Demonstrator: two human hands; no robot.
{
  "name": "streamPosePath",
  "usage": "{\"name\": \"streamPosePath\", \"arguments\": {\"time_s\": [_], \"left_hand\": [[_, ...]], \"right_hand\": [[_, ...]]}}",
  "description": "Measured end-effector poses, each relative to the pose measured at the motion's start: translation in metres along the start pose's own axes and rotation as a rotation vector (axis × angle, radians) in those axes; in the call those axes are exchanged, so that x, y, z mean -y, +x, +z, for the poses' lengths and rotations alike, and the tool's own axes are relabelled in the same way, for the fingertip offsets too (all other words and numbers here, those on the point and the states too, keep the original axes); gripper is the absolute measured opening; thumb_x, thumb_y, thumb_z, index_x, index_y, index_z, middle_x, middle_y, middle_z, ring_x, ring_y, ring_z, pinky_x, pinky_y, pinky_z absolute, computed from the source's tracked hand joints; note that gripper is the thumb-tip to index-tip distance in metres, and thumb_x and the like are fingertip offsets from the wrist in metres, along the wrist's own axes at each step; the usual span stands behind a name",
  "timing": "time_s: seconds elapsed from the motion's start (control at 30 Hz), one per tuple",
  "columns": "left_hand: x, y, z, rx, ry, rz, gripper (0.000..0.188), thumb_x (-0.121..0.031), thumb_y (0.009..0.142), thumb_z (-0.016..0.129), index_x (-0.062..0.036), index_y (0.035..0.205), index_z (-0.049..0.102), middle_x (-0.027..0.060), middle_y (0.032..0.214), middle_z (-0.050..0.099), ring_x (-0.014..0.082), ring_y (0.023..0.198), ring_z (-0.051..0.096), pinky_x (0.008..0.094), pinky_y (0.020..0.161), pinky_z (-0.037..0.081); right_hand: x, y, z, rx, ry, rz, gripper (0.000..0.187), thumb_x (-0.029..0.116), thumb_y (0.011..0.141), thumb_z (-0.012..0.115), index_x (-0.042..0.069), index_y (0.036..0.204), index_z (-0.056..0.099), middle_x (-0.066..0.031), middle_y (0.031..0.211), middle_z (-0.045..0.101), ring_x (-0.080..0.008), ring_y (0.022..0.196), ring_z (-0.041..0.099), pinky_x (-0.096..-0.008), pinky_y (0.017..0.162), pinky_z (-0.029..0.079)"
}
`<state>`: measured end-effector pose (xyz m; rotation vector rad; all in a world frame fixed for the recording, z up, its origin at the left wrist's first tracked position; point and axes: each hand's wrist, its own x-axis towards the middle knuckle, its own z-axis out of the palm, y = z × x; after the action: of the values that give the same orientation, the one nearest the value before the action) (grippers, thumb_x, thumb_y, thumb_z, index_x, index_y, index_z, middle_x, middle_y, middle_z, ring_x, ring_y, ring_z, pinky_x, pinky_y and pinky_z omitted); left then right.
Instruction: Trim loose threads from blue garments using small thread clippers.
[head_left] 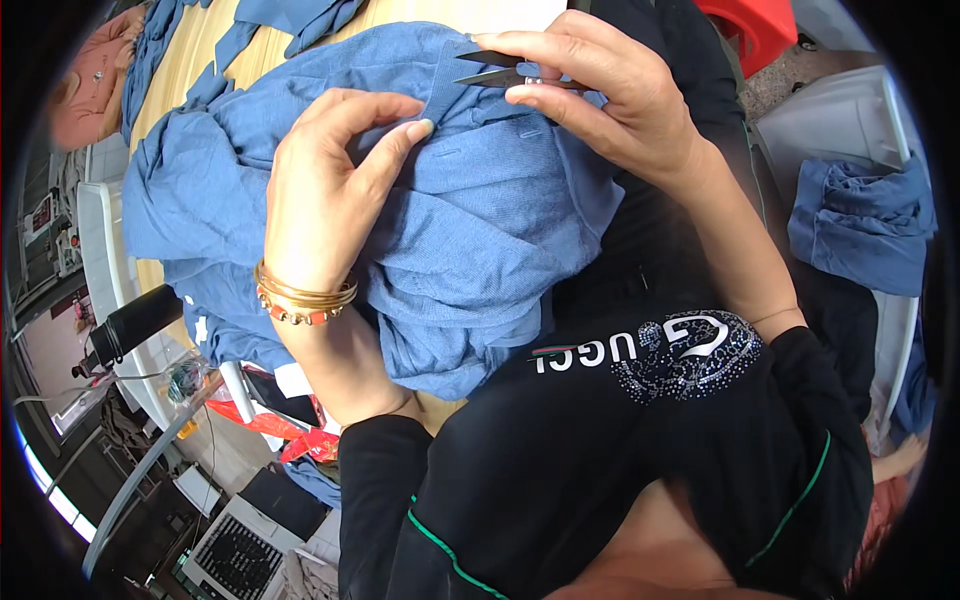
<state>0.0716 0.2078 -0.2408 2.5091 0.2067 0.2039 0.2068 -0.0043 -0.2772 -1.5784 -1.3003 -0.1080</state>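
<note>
A blue knitted garment (470, 240) with buttonhole slits lies bunched over the table edge and toward my lap. My left hand (330, 180), with bangles at the wrist, pinches the garment's ribbed edge between thumb and index finger. In my right hand (610, 90) is a pair of small dark thread snips (490, 72), held between thumb and fingers. The blades point left, parted, just above the cloth and close to my left fingertips. Whether they touch a thread is too small to tell.
Pale wooden table (400, 12) beneath, with more blue cloth pieces (290, 25) at the far left. On the right, a folded blue garment (865, 225) hangs over a white bin (830, 125); a red stool (755, 30) stands beyond. Another person's sleeve (95, 90) shows far left.
</note>
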Motion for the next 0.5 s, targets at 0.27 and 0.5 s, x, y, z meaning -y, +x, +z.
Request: {"name": "streamPosePath", "arguments": {"time_s": [0.27,0.5], "left_hand": [[0.006,0.003,0.008,-0.046,0.01,0.062,0.014,-0.012,0.083,0.074,-0.0012,0.093,0.072,0.0107,0.087,0.068,0.0229,0.078,0.065,0.0306,0.073,0.05],[-0.019,-0.003,-0.005,-0.266,-0.461,-0.016,0.011,-0.006,0.091,0.068,0.0022,0.097,0.07,0.0015,0.087,0.067,0.0084,0.08,0.059,0.0215,0.074,0.046]], "right_hand": [[-0.006,-0.007,0.013,0.027,0.041,0.037,0.038,0.006,0.085,0.072,0.002,0.122,0.066,-0.0065,0.083,0.057,-0.0151,0.069,0.053,-0.0264,0.062,0.043],[-0.004,-0.003,0.012,-0.003,0.023,-0.074,0.04,0.005,0.083,0.073,0.001,0.122,0.067,-0.0048,0.085,0.06,-0.0134,0.071,0.054,-0.0264,0.063,0.045]]}}
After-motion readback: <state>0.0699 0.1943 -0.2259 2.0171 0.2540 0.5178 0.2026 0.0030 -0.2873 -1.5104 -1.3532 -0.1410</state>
